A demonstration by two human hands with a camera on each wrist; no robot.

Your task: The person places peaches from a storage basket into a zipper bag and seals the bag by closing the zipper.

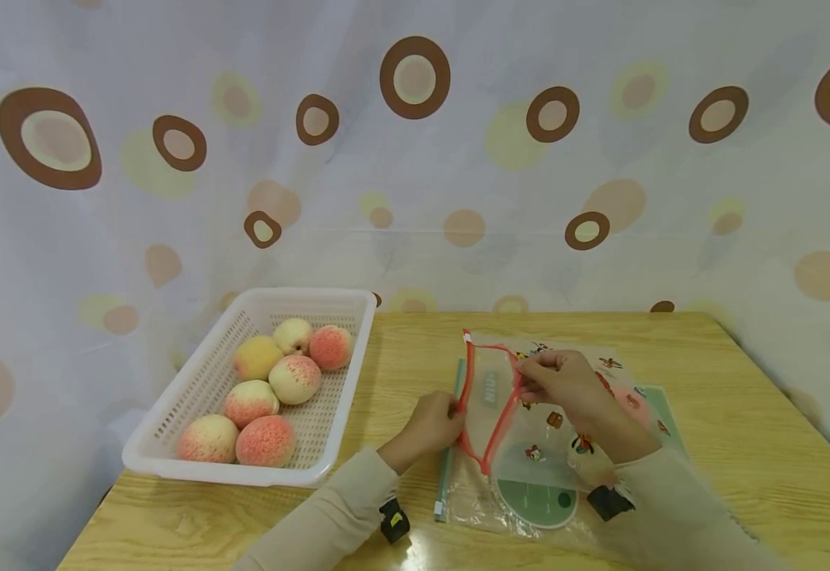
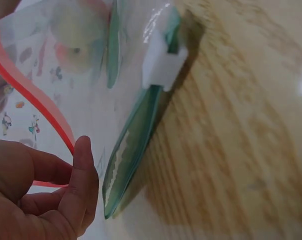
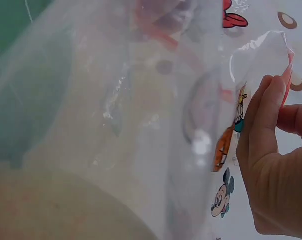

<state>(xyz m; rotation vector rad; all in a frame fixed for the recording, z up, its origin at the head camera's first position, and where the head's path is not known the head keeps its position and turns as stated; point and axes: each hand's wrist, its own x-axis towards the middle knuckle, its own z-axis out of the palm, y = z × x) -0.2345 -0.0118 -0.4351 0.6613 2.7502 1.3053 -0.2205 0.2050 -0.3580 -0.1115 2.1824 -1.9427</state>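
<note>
A clear zip bag (image 1: 535,432) with a red zip edge and small cartoon prints stands with its mouth spread wide. My left hand (image 1: 431,424) pinches the red edge on the left side between thumb and fingers. On the opposite side, my right hand (image 1: 572,388) pinches the other red edge, also seen in the right wrist view. Pale, pink-tinged peaches (image 1: 592,464) show blurred through the plastic under my right wrist. Beneath lies a second bag with a green zip strip (image 1: 445,468), its white slider (image 2: 163,62) close to my left hand in the left wrist view.
To the left, a white plastic basket (image 1: 358,381) holds several yellow and pink peaches (image 1: 265,441). A green rounded panel (image 1: 539,503) shows on the lower bag. The wooden table (image 1: 751,444) meets a patterned curtain (image 1: 458,159) at the back.
</note>
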